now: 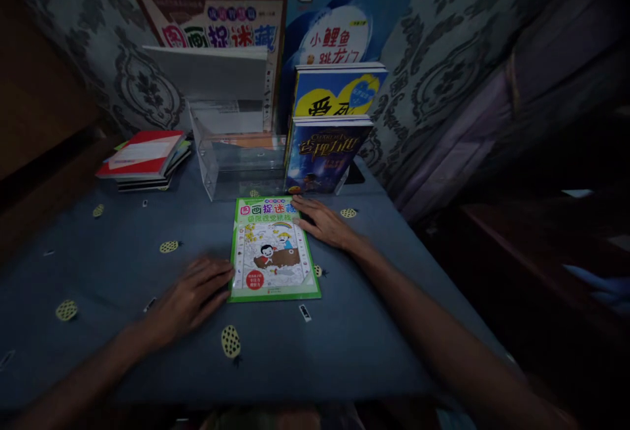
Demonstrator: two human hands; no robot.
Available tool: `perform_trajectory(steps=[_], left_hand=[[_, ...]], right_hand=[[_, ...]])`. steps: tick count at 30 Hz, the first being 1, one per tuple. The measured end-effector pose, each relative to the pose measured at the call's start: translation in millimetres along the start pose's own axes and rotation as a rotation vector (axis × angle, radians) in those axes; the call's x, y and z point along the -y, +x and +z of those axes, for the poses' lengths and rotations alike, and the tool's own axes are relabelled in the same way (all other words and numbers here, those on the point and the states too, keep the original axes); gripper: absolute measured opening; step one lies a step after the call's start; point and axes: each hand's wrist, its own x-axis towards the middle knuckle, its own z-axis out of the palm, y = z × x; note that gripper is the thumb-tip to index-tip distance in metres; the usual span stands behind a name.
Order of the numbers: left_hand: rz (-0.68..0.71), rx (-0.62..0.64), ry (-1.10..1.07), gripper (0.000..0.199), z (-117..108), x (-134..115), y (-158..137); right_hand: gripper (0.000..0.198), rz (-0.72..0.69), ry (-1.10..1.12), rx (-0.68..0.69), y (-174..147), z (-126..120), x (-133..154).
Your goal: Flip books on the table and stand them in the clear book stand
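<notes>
A thin picture book (275, 253) with a green border lies flat on the patterned tablecloth, cover up. Along its left edge is my left hand (191, 293), slightly blurred, fingers stretched out with the tips at the cover's edge. My right hand (325, 221) rests at the upper right corner, its fingers extended and the tips on the cover. Neither hand is closed around the book. Just behind it stands a clear acrylic book rack (241, 177), with a dark blue book (325, 154) upright in its front right section.
Several larger books fill the rack's back rows, among them a blue one (388, 10) and a brown-framed one (207, 6). A stack topped by a red book (147, 154) lies at the left. Patterned wallpaper (147, 82) and a curtain (467, 115) bound the table's back.
</notes>
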Motion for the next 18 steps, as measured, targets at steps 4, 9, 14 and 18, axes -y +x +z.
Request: perform_trajectory(steps=[4, 9, 14, 18], left_hand=[[0.024, 0.086, 0.001, 0.035, -6.2, -16.7, -4.9], [0.123, 0.112, -0.017, 0.036, -1.7, -34.2, 13.9], [0.258, 0.201, -0.043, 0.033, 14.9, -58.0, 52.4], [0.333, 0.236, -0.074, 0.033, 32.6, -76.6, 83.3]], right_hand=[[0.058, -0.002, -0.012, -0.002, -0.4, -1.3, 2.3], [0.055, -0.009, -0.004, -0.017, -0.4, -0.3, 1.0], [0.055, -0.015, 0.001, -0.021, 0.3, 0.8, 0.5], [0.056, -0.018, 0.010, -0.029, -0.5, 0.4, 1.3]])
